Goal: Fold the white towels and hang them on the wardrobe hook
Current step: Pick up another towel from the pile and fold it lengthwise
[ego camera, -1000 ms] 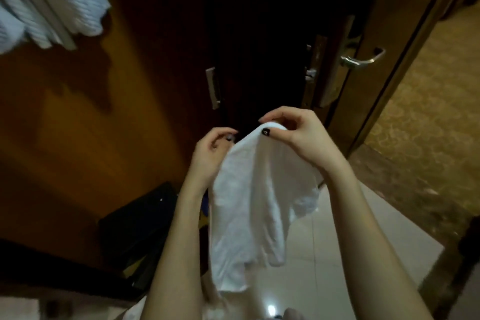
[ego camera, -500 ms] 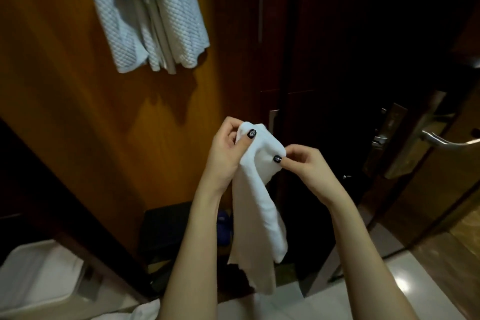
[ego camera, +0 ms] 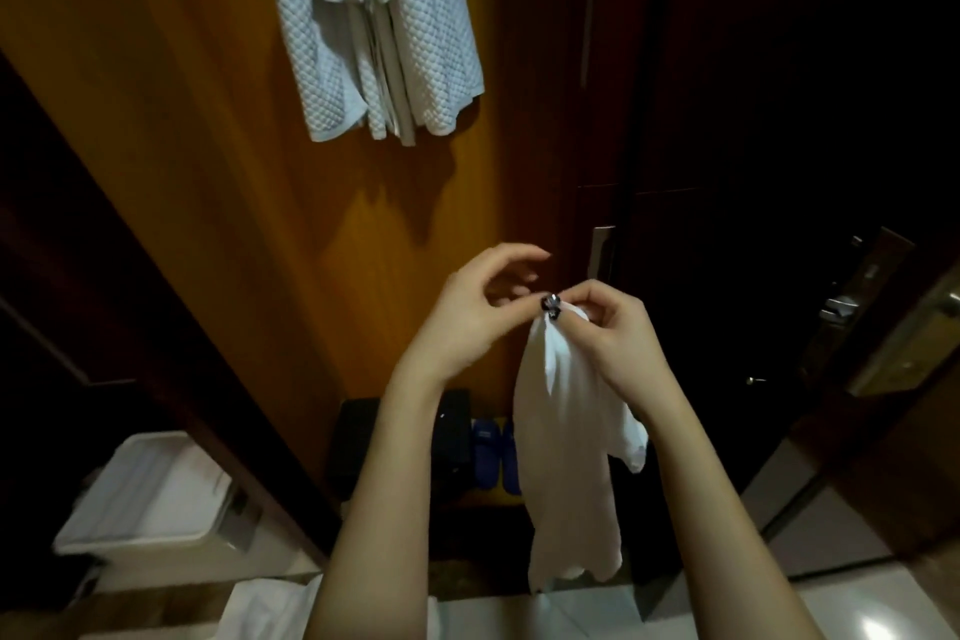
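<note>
A white towel (ego camera: 566,431) hangs down in front of me, bunched at its top. My right hand (ego camera: 615,335) pinches that top end. My left hand (ego camera: 475,309) is just left of it, its thumb tip touching the pinch point, its fingers curled apart with no cloth between them. Up on the orange-brown wardrobe panel (ego camera: 208,146) hang several pale waffle-textured towels (ego camera: 374,16); the hook that carries them is hidden. One more white towel (ego camera: 265,608) lies at the bottom edge.
A white bin (ego camera: 150,499) stands low on the left. A black box (ego camera: 358,442) and blue slippers (ego camera: 491,452) sit at the wardrobe's foot. A dark door with a metal handle (ego camera: 841,307) is on the right, glossy floor tiles (ego camera: 857,618) below.
The view swung left and up, so the hung towels came fully into view. The towel's two top corners came together; my left hand loosened and the right hand now holds the top.
</note>
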The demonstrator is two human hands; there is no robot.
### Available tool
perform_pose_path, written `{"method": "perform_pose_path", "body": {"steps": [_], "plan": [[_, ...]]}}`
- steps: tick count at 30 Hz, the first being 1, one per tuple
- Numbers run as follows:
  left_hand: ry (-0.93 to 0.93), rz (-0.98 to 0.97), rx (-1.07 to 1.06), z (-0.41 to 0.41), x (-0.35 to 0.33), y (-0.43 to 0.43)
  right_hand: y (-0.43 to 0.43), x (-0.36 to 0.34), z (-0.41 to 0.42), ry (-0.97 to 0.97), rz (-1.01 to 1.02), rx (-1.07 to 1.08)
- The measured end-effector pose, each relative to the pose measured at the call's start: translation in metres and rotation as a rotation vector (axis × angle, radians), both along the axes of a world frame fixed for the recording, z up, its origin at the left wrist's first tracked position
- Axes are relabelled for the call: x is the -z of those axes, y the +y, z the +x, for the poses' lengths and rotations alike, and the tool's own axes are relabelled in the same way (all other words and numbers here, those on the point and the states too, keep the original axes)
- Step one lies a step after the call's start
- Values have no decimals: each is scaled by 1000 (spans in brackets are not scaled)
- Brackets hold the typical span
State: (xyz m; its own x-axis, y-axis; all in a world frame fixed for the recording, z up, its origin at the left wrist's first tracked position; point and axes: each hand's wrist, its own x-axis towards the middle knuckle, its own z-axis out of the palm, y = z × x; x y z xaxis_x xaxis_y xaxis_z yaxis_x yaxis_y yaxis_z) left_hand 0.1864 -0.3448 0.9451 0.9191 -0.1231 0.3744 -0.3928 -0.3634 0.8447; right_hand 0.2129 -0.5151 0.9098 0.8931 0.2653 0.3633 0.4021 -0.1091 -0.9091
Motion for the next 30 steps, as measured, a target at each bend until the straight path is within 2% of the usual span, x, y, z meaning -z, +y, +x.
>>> {"method": "perform_pose_path", "body": {"steps": [2,5,9,12,16,18,22,27,30], "plan": [[106,-45,24,-3,11,-7,0,-3,0,-18,0,13],[135,-91,0,-6,25,-10,-2,-5,0,-33,12,73],[28,-80,-80,-5,32,-15,-10,-2,-1,-43,42,76],[-47,-203,-180,-3,32,-22,-19,1,-1,31,83,-42],[-186,-223,-299,4,23,-20,-36,12,-5,204,-47,-134],[-182,-229,-323,9,21,-15,-43,21,-8,243,-156,-74],[-69,-215,-411,16,30,5,-59,29,-9,135,-271,203],[24,-253,-476,5,45,40,-83,27,-4,151,-382,315],[28,-214,-445,-1,50,55,-91,34,-5,183,-335,359]]}}
